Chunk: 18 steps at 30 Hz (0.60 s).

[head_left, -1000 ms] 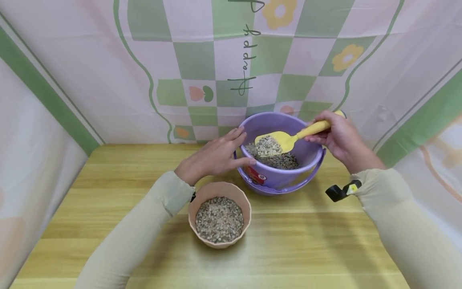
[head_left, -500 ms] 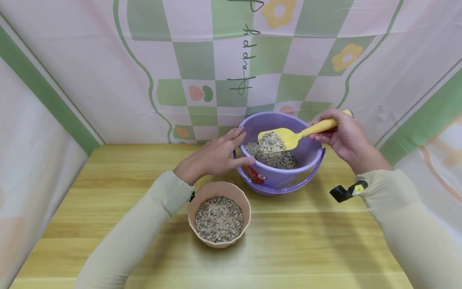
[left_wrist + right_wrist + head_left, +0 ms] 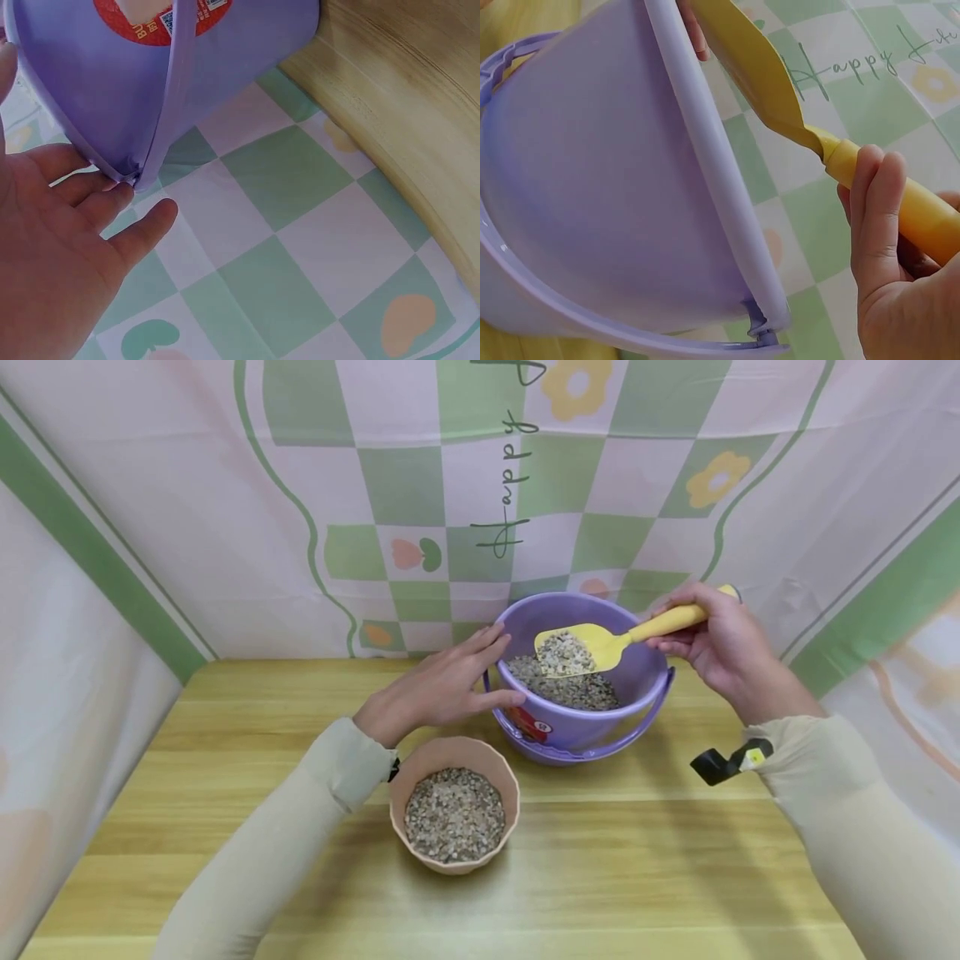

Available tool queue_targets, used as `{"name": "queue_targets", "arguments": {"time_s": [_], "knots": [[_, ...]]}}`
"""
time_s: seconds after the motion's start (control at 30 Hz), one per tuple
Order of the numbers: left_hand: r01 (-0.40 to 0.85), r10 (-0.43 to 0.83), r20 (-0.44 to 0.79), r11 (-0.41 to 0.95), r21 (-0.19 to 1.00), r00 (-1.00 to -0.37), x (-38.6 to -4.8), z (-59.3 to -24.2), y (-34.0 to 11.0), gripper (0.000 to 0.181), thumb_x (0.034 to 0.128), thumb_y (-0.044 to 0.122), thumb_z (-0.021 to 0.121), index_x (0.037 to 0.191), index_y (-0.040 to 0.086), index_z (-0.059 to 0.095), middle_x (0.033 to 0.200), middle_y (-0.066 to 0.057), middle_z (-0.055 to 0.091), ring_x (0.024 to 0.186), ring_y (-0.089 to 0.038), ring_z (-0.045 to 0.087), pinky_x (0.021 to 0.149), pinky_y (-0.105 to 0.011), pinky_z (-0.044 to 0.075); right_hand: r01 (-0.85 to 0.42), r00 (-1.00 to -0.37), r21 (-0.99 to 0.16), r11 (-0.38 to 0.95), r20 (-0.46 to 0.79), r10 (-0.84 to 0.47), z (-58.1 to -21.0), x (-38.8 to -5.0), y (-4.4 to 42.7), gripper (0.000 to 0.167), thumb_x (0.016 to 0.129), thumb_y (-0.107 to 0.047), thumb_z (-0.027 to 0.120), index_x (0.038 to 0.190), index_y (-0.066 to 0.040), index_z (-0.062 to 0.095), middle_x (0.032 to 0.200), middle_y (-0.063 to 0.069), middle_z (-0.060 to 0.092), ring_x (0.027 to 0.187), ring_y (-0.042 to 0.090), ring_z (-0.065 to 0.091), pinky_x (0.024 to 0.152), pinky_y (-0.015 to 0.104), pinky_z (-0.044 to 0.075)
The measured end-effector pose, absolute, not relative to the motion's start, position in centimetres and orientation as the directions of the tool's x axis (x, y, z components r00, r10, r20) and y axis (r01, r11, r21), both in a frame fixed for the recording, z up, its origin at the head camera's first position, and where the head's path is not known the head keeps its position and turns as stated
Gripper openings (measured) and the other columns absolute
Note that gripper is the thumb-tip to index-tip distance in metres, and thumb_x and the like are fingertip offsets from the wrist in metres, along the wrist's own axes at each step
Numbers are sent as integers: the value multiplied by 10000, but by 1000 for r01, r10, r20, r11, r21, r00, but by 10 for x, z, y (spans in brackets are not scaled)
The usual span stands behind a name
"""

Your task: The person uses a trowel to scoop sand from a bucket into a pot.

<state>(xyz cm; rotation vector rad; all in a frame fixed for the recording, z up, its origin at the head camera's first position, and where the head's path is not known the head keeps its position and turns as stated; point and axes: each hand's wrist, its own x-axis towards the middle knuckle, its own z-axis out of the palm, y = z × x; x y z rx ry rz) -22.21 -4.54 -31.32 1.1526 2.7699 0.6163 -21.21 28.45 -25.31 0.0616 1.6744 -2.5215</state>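
Likely scooping: right hand (image 3: 726,647) grips the loaded scoop (image 3: 611,647); outstretched left hand (image 3: 442,683) touches the bucket (image 3: 579,725) beside it. Next calls for keeping level.

head view: bright, even | tabletop (image 3: 592,885): soft shadows, faint sheen | wrist views: dimmer

The round purple plastic bucket (image 3: 581,725) with small grey-brown grains (image 3: 581,692) inside stands at the back of the yellow-brown wooden table (image 3: 600,868), before the green-and-white checked cloth (image 3: 480,477). The round peach bowl (image 3: 467,753) of grains sits nearer, to the bucket's left. The long-handled yellow scoop (image 3: 617,645) reaches over the bucket from the right, grains on it.
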Motion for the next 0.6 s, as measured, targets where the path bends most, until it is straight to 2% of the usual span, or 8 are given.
{"name": "queue_targets", "arguments": {"time_s": [0.23, 0.43, 0.6], "knots": [[652, 691, 67, 639, 409, -719, -215, -310, -57, 928, 924, 735, 431, 1607, 158, 181, 1671, -48, 75, 1489, -287, 221, 1159, -474, 289, 122, -991, -916, -381, -93, -94, -251, -207, 279, 313, 1003, -27, 474, 818, 66, 708, 774, 210, 722, 595, 308, 716, 518, 311, 578], [642, 692, 45, 641, 420, -721, -207, -308, -71, 906, 920, 749, 418, 1609, 214, 175, 1670, -10, 83, 1491, -258, 217, 1169, -460, 261, 118, -990, -916, -384, -78, -118, -251, -204, 274, 308, 1001, -26, 476, 820, 85, 700, 761, 222, 715, 584, 318, 712, 500, 302, 571], [627, 689, 19, 648, 433, -725, -198, -309, -83, 886, 912, 767, 401, 1607, 266, 170, 1666, 45, 70, 1476, -275, 252, 1155, -488, 284, 111, -988, -915, -388, -58, -145, -252, -200, 270, 294, 996, -12, 477, 825, 93, 691, 754, 225, 710, 585, 323, 713, 503, 308, 573]]}}
